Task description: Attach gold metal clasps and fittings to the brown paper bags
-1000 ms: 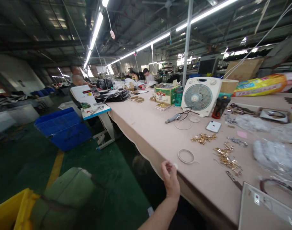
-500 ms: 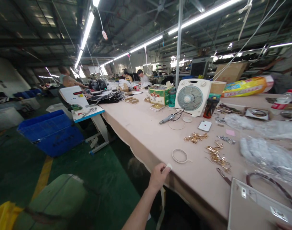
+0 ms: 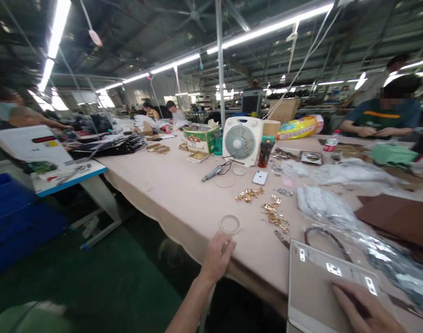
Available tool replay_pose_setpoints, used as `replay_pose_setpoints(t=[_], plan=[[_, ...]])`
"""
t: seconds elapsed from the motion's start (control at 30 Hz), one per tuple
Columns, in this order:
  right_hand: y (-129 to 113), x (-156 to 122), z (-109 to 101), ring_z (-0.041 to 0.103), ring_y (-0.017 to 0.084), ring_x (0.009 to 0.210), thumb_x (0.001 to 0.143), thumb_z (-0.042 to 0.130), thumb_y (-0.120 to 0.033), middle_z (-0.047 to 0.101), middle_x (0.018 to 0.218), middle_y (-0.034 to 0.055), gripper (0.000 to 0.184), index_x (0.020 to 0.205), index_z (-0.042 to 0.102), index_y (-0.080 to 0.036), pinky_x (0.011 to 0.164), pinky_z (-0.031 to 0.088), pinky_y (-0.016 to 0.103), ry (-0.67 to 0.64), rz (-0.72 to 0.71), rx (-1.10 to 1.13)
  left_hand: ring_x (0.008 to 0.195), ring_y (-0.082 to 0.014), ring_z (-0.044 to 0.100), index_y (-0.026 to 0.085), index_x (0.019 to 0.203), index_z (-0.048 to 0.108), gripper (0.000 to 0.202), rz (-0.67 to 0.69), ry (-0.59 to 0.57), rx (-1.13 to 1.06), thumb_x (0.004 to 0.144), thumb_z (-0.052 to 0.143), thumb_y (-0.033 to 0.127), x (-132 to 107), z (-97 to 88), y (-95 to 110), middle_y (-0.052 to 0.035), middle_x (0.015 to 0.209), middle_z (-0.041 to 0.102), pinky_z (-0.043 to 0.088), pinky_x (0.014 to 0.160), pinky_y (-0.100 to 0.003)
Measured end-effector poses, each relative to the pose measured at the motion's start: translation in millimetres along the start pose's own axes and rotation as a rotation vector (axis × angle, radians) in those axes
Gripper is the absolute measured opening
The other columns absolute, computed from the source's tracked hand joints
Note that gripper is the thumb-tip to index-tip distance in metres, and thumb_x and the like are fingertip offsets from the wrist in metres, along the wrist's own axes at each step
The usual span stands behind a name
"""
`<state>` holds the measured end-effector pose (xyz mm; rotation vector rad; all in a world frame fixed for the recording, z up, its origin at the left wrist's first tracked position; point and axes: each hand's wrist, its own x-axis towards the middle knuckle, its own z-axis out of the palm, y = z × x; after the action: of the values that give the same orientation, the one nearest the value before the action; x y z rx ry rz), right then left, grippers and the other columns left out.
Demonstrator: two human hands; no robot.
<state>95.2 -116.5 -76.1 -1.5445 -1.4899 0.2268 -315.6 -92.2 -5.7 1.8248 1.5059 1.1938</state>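
Note:
My left hand (image 3: pixel 217 256) is at the front edge of the table, its fingers curled toward the thumb. Whatever may be between them is hidden. Just beyond its fingertips lies a thin pale tape roll (image 3: pixel 221 227) with a loose end. Over a flat beige panel (image 3: pixel 310 289) is my right hand (image 3: pixel 369 307), thumb and forefinger tips together in a pinch; I cannot make out anything in it. The panel carries shiny metal fittings (image 3: pixel 333 268) along its far side. A brown strap (image 3: pixel 331 237) curves behind it.
Gold-coloured hardware (image 3: pixel 276 215) lies in small piles, with a phone (image 3: pixel 259 177), a grey corded hand tool (image 3: pixel 213 173) and a white fan (image 3: pixel 242 141) farther back. Clear plastic bags (image 3: pixel 322 206) and brown sheets (image 3: pixel 395 219) are at right. A co-worker (image 3: pixel 381 118) is across the table.
My view has turned right, bringing my right hand over the panel into sight. My left hand is closer to the tape roll, and the small white piece at its fingertips no longer shows.

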Motion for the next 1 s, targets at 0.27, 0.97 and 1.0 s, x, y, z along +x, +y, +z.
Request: replay_pose_setpoints(t=[0.27, 0.97, 1.0], plan=[[-53, 5, -10, 0.075, 0.030, 0.092, 0.085, 0.068, -0.061, 0.079, 0.106, 0.0093, 0.042, 0.102, 0.079, -0.024, 0.081, 0.062, 0.041, -0.107, 0.171, 0.073, 0.055, -0.0099, 0.044, 0.016, 0.095, 0.059, 0.036, -0.169, -0.629, -0.415, 0.094, 0.053, 0.052, 46, 63.8, 21, -0.0003, 0.075, 0.066, 0.036, 0.054, -0.021], [-110, 21, 64, 0.074, 0.026, 0.094, 0.098, 0.064, -0.038, 0.079, 0.101, 0.0079, 0.021, 0.105, 0.078, -0.024, 0.087, 0.059, 0.037, -0.409, -0.233, 0.254, 0.070, -0.0141, 0.048, 0.019, 0.080, 0.061, 0.019, 0.086, -0.704, -0.196, 0.089, 0.056, 0.035, 44, 84.4, 23, 0.0041, 0.070, 0.054, 0.034, 0.064, -0.023], [-110, 21, 64, 0.074, 0.025, 0.093, 0.099, 0.063, -0.038, 0.079, 0.101, 0.0075, 0.020, 0.104, 0.078, -0.024, 0.087, 0.059, 0.036, -0.415, -0.234, 0.252, 0.070, -0.0140, 0.048, 0.019, 0.080, 0.061, 0.019, 0.090, -0.705, -0.189, 0.089, 0.055, 0.035, 45, 84.6, 23, 0.0042, 0.069, 0.054, 0.034, 0.064, -0.023]])
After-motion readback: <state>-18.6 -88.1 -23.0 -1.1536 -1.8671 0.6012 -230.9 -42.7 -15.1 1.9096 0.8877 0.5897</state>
